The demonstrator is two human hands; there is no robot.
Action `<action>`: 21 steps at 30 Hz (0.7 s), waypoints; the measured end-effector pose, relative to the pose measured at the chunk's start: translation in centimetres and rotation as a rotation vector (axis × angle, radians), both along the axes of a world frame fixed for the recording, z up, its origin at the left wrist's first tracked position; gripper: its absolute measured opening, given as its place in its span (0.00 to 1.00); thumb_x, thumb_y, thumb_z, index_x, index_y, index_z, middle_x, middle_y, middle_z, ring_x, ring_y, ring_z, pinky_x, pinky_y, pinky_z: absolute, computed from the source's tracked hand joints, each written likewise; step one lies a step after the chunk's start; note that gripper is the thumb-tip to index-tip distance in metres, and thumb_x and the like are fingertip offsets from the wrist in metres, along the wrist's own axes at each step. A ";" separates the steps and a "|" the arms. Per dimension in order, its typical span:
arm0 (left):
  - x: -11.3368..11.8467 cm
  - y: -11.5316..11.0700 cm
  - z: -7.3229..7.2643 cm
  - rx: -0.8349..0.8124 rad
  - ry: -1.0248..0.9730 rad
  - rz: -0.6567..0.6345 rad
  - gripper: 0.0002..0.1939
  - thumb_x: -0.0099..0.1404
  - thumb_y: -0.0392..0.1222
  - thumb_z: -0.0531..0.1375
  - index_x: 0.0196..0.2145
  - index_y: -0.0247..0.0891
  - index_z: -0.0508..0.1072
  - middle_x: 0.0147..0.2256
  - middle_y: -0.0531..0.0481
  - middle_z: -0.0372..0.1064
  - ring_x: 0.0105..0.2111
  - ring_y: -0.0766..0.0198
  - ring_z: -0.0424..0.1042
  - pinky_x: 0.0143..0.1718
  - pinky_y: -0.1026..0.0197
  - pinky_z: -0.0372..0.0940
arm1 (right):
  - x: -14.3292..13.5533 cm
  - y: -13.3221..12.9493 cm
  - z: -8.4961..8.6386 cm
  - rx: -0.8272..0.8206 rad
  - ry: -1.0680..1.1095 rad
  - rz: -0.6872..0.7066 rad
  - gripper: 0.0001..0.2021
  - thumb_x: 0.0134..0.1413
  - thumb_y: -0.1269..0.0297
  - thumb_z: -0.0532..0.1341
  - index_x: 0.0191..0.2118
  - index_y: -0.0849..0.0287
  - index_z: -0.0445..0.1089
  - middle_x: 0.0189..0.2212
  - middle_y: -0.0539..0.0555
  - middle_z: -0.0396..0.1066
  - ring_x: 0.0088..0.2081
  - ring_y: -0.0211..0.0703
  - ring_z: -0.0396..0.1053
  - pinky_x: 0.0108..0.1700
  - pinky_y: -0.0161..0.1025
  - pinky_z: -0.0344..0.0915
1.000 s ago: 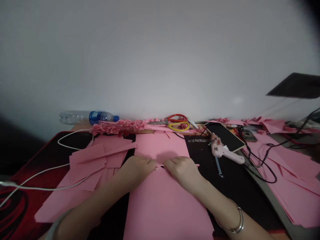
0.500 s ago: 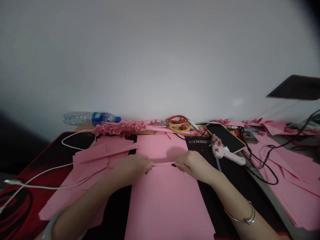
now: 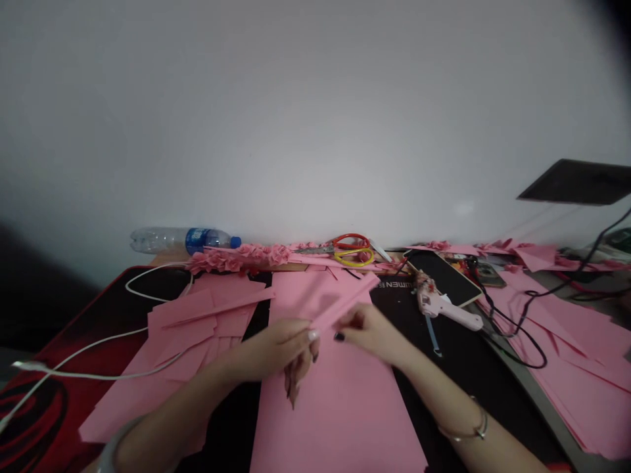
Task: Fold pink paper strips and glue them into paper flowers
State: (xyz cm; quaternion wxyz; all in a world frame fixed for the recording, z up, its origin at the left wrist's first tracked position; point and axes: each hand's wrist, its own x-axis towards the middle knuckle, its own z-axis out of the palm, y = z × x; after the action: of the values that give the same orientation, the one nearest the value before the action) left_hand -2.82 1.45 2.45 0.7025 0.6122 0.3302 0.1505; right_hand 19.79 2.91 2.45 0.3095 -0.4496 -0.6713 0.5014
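Note:
A narrow folded strip of pink paper (image 3: 348, 303) slants up to the right over the sheets. Its lower end is pinched between the thumb and fingers of my left hand (image 3: 283, 345). Close beside the strip's lower edge is my right hand (image 3: 372, 332), its fingers bent and the thumb apart from them; no object shows in it. Beneath both hands lies a long stack of pink paper sheets (image 3: 335, 414), reaching from the near edge to the back of the mat.
Loose pink paper pieces (image 3: 182, 335) lie left, more pink sheets (image 3: 582, 355) right. Along the wall are a plastic bottle (image 3: 197, 240), pink paper flowers (image 3: 256, 255) and scissors (image 3: 352, 249). A glue gun (image 3: 448, 309), a phone (image 3: 444, 276), black cable (image 3: 537, 328) and white cable (image 3: 113, 376) surround the mat.
The strip, held level by both hands over the sheets, now tilts up to the right in my left hand. My right hand has come off its end, and the left hand has turned over.

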 end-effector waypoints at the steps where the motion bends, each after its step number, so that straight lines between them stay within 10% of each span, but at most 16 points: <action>1: 0.7 -0.3 -0.2 -0.056 -0.016 -0.062 0.19 0.68 0.57 0.47 0.31 0.38 0.62 0.15 0.57 0.63 0.11 0.68 0.63 0.13 0.68 0.56 | -1.1 -0.7 -0.4 -0.120 0.091 0.130 0.16 0.45 0.53 0.66 0.23 0.59 0.62 0.19 0.45 0.61 0.22 0.34 0.58 0.24 0.32 0.53; 7: 1.7 -0.9 -0.7 -0.160 -0.027 -0.121 0.19 0.68 0.55 0.49 0.28 0.38 0.62 0.11 0.58 0.59 0.09 0.67 0.62 0.15 0.66 0.60 | -2.2 -1.6 -1.3 -0.386 0.337 0.101 0.25 0.51 0.44 0.60 0.19 0.58 0.55 0.13 0.40 0.47 0.17 0.29 0.42 0.20 0.33 0.40; 21: 0.0 0.1 -0.7 -0.175 0.010 -0.122 0.17 0.69 0.52 0.48 0.28 0.39 0.60 0.10 0.61 0.58 0.06 0.70 0.56 0.12 0.69 0.57 | 2.2 1.9 0.2 -0.363 0.486 -0.247 0.28 0.47 0.43 0.60 0.16 0.54 0.43 0.12 0.39 0.37 0.15 0.29 0.33 0.18 0.33 0.32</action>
State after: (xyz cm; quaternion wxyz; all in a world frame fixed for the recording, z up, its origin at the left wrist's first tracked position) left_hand -2.86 1.57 1.78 0.7597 0.5680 0.3075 0.0750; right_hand 22.02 4.83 2.68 0.4340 -0.4427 -0.4176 0.6643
